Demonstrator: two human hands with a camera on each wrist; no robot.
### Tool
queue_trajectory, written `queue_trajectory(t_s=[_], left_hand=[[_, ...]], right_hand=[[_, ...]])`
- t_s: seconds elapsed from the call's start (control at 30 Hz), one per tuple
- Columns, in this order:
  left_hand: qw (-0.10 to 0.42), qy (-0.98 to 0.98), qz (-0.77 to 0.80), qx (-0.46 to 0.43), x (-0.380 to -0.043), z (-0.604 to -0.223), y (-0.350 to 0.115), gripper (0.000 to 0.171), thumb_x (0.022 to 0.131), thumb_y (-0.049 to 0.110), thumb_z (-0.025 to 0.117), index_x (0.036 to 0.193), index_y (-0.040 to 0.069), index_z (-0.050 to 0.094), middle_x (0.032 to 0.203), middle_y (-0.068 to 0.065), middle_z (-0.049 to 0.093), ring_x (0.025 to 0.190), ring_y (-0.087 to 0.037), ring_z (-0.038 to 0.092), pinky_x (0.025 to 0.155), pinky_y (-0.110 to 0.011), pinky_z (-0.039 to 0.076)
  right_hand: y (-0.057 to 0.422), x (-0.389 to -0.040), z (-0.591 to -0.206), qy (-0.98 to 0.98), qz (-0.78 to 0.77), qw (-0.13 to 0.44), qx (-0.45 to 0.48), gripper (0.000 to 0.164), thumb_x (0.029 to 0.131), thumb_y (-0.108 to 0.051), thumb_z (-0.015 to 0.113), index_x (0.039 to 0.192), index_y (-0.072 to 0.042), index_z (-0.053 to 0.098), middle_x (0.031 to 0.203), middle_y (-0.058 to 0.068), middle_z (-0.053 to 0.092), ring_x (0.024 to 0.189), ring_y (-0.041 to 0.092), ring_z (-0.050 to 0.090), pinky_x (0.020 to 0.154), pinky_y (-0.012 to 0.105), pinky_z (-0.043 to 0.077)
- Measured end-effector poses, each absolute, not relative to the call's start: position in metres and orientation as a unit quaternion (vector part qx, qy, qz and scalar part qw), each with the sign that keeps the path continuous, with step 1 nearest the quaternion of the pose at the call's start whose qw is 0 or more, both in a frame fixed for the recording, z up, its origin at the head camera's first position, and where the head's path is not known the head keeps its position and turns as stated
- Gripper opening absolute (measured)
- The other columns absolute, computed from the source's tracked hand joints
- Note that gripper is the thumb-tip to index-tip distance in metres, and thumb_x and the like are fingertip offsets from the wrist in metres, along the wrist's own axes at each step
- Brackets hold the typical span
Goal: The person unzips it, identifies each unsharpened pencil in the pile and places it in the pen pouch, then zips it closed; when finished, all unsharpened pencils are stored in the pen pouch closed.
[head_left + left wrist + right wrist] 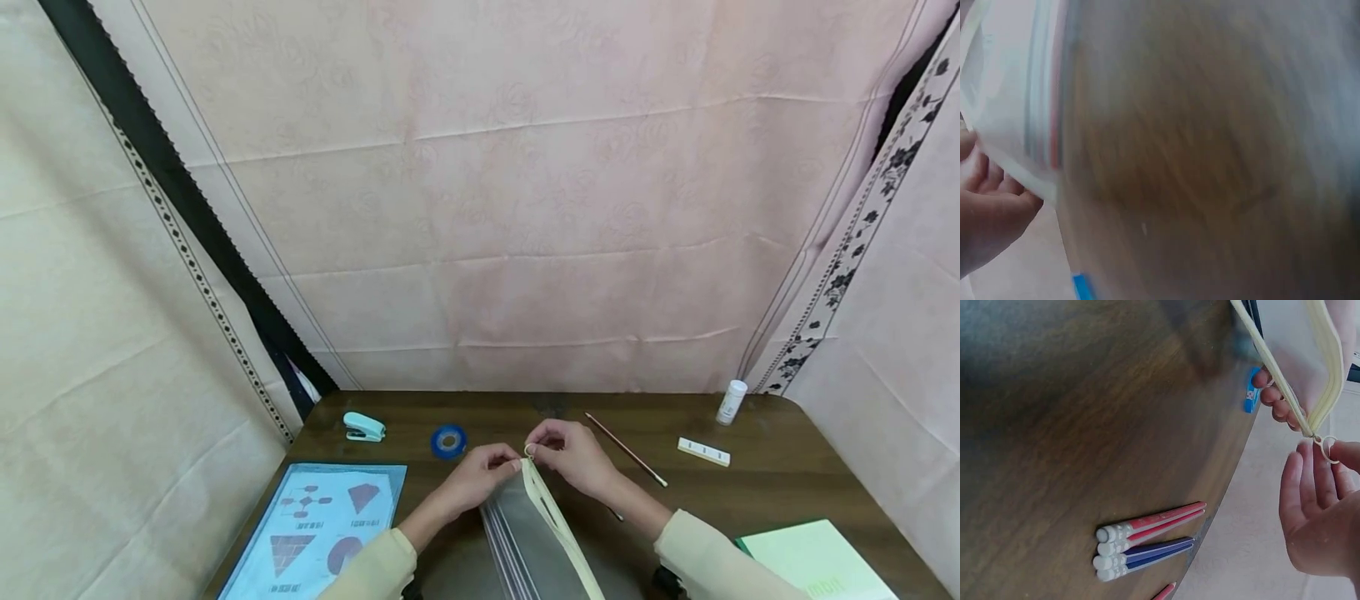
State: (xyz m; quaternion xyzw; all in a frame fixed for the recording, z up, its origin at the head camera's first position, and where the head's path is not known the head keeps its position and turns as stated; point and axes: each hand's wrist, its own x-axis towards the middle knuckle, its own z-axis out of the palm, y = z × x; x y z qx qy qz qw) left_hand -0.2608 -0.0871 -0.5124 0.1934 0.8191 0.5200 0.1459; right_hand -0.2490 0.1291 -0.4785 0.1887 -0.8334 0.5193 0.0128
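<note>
A see-through zip pouch with a cream zipper and striped side hangs between both hands at the table's near middle. My left hand pinches the pouch's upper corner; in the left wrist view its fingers are bent at the pale edge. Thumb and forefinger of my right hand pinch the small ring pull at the zipper's end. From there the two zipper bands part, leaving a gap between them. The other fingers of the right hand are extended in the right wrist view.
Left on the wooden table lie a mint stapler, blue tape roll and printed blue folder. To the right are a pencil, white block, glue stick and green booklet. Cloth hangs behind.
</note>
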Motion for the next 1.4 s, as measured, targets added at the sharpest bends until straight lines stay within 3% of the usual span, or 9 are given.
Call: queue_trajectory(t_s=[0.3, 0.87, 1.23, 1.4], left_hand=[[0.114, 0.789, 0.596, 0.095, -0.256, -0.513, -0.085, 0.022, 0.093, 0.035, 0.063, 0.102, 0.017, 0.072, 0.100, 0.000, 0.071, 0.090, -0.015, 0.062, 0.077, -0.028, 0.050], [0.092, 0.790, 0.602, 0.070, -0.244, -0.500, -0.080, 0.021, 0.090, 0.035, 0.066, 0.098, 0.016, 0.073, 0.094, 0.001, 0.071, 0.083, -0.012, 0.061, 0.072, -0.027, 0.050], [0.075, 0.800, 0.590, 0.077, -0.240, -0.495, -0.078, 0.019, 0.091, 0.033, 0.065, 0.097, 0.017, 0.073, 0.093, 0.002, 0.070, 0.082, -0.012, 0.061, 0.070, -0.026, 0.050], [0.062, 0.786, 0.613, 0.054, -0.249, -0.497, -0.086, 0.024, 0.091, 0.034, 0.065, 0.102, 0.014, 0.071, 0.098, -0.001, 0.070, 0.086, -0.012, 0.061, 0.074, -0.026, 0.051]], right_hand=[[0.133, -0.252, -0.482, -0.854, 0.473, 0.085, 0.199, 0.005, 0.084, -0.020, 0.074, 0.086, -0.019, 0.070, 0.080, -0.008, 0.070, 0.071, 0.006, 0.063, 0.065, 0.022, 0.054], [0.141, -0.247, -0.477, -0.858, 0.405, 0.154, 0.275, 0.007, 0.084, -0.025, 0.074, 0.088, -0.029, 0.070, 0.080, -0.016, 0.066, 0.064, 0.000, 0.052, 0.056, 0.020, 0.047], [0.150, -0.246, -0.475, -0.859, 0.428, 0.065, 0.273, 0.004, 0.086, -0.033, 0.071, 0.088, -0.030, 0.068, 0.080, -0.016, 0.065, 0.073, 0.004, 0.057, 0.060, 0.024, 0.049], [0.156, -0.238, -0.478, -0.858, 0.403, 0.074, 0.310, 0.003, 0.086, -0.030, 0.070, 0.088, -0.031, 0.069, 0.083, -0.019, 0.066, 0.080, 0.002, 0.054, 0.063, 0.021, 0.048]])
